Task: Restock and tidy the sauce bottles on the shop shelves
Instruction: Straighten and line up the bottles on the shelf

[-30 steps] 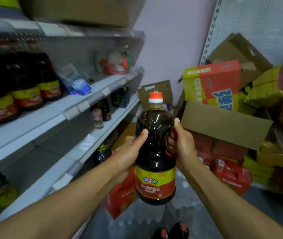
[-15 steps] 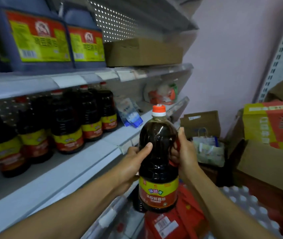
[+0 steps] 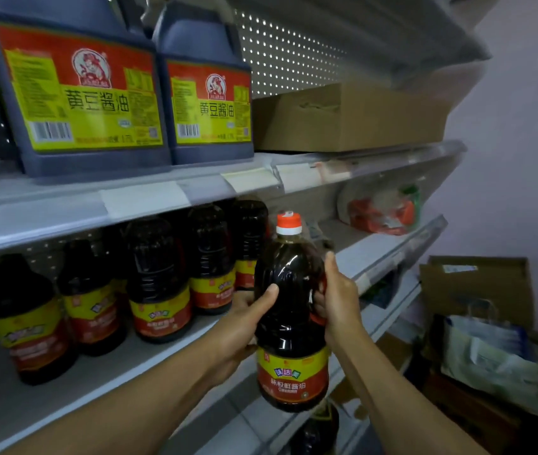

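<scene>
I hold a large dark soy sauce bottle [image 3: 290,310] upright in front of the middle shelf [image 3: 103,372]; it has an orange cap and a red and yellow label. My left hand [image 3: 244,318] grips its left side, thumb across the front. My right hand [image 3: 338,300] grips the handle on its right side. On the middle shelf stands a row of several matching bottles [image 3: 157,284], just left of and behind the held one. The shelf's right part, beyond the row, is bare.
Two big blue soy sauce jugs [image 3: 90,90] and a cardboard box [image 3: 349,118] sit on the upper shelf. A red and white packet [image 3: 382,211] lies at the middle shelf's far end. Cardboard boxes and a paper bag [image 3: 490,349] stand on the floor at right.
The bottle has risen from low in the aisle to the middle shelf's height, with both hands still on it. My view has swung up and left toward the shelves.
</scene>
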`<act>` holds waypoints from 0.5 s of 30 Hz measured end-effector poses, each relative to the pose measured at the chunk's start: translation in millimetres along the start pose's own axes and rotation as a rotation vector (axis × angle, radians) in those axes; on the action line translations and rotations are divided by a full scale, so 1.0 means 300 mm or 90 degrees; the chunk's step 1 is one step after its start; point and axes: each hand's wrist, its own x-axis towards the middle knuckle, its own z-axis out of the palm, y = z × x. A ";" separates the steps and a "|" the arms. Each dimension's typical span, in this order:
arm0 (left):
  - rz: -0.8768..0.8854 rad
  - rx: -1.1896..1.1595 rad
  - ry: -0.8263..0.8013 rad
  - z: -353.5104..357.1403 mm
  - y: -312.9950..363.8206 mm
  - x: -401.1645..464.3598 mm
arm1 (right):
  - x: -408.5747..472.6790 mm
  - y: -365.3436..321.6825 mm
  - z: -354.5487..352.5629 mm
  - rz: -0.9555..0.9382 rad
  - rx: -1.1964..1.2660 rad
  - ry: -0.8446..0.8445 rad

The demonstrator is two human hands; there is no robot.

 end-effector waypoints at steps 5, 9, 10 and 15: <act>-0.007 -0.013 0.086 -0.005 0.038 0.178 | 0.224 0.010 0.050 -0.012 -0.020 -0.052; -0.017 -0.008 0.140 0.004 0.051 0.270 | 0.347 0.010 0.072 -0.003 -0.019 -0.067; -0.013 -0.017 0.145 0.007 0.057 0.291 | 0.376 0.008 0.075 -0.011 -0.022 -0.074; -0.005 -0.027 0.141 0.023 0.086 0.362 | 0.495 0.012 0.097 -0.012 -0.042 -0.122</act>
